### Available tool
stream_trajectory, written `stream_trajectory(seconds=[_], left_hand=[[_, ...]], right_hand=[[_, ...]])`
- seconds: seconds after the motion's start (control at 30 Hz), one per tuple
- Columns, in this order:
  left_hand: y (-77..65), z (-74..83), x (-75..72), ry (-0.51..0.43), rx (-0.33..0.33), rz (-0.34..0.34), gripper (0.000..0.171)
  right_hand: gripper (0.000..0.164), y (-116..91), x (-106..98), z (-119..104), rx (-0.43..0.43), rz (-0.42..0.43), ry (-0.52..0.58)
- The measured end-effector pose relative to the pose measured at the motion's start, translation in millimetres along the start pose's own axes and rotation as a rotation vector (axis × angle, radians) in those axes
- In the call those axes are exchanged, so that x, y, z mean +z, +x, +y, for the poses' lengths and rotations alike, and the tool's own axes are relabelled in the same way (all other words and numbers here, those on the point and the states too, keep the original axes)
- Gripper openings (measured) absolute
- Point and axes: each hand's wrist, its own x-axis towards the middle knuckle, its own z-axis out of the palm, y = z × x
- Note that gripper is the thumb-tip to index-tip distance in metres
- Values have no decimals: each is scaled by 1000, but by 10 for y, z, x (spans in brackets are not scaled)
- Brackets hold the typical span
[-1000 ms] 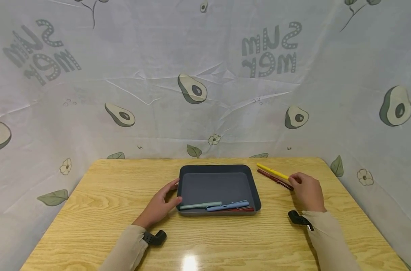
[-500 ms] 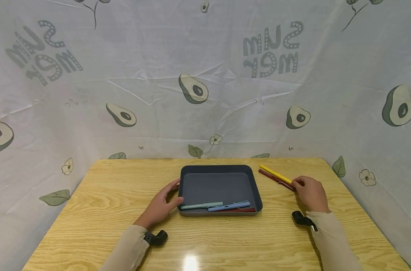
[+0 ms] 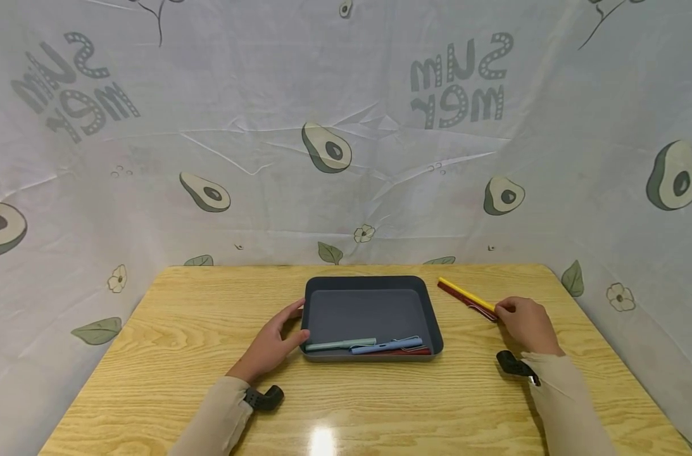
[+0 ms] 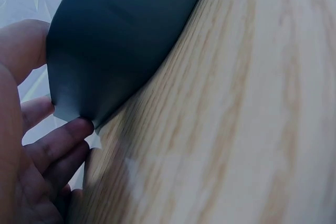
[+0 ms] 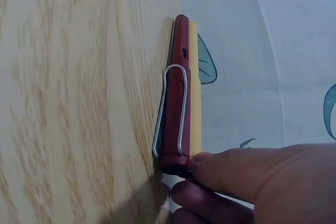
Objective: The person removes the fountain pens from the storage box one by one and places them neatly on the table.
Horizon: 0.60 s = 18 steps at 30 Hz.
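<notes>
My left hand (image 3: pixel 271 345) holds the left side of a dark grey tray (image 3: pixel 431 323), thumb at the rim and fingers along the outer wall. In the left wrist view, fingertips (image 4: pixel 81 125) meet the tray's wall (image 4: pixel 121 35). My right hand (image 3: pixel 525 323) pinches the near end of a yellow pen (image 3: pixel 465 293). Right alongside it lies a dark red pen (image 3: pixel 456 296) with a wire clip. The right wrist view shows the dark red pen (image 5: pixel 176 108) partly covering the yellow pen (image 5: pixel 195 108), with my thumb (image 5: pixel 226 169) at the yellow one's end.
Inside the tray, along its front wall, lie a pale green pen (image 3: pixel 340 344), a light blue pen (image 3: pixel 385 346) and a dark red pen (image 3: pixel 416 351). A pale cloth with avocado prints (image 3: pixel 254 126) hangs behind the wooden table (image 3: pixel 380 405).
The yellow pen's near end has come toward the dark red pen with my right hand, so the two now lie side by side. My left hand stays at the tray.
</notes>
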Motion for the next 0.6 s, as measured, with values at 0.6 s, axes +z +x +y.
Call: stream_trajectory(seconds=[0.6], left_hand=[[14, -10, -11, 5, 15, -7, 70]], right_hand=[[32, 25, 3, 12, -21, 4, 16]])
